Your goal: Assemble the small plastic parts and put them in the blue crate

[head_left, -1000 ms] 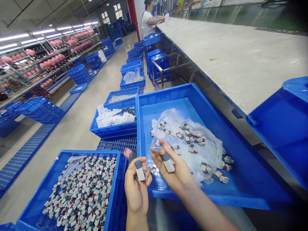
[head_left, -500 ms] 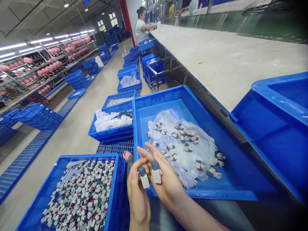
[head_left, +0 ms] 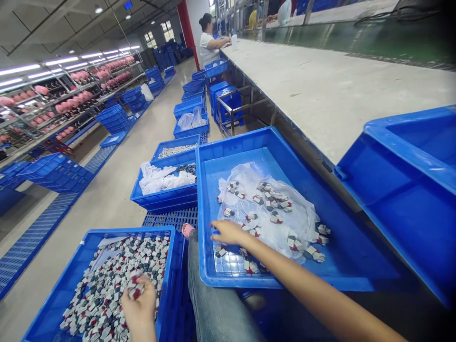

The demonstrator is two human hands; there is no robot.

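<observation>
My left hand is over the lower-left blue crate, its fingers curled round a few small white and red pieces. Beneath it lies a deep heap of white, grey and red pieces. My right hand hangs over the left part of the large blue tray, fingers spread, with nothing in it. A crumpled clear plastic sheet lies in that tray, with scattered white, grey and red pieces on and around it.
Beyond are a crate with white cloth-like plastic and a row of blue crates. A long pale worktop runs along the right, with a blue bin beside it. A person stands at its far end. Pink items fill racks at left.
My hands have parted. My left hand has moved down-left to the piece-filled crate; my right hand no longer holds a piece and is over the tray. More pieces show near the tray's front edge.
</observation>
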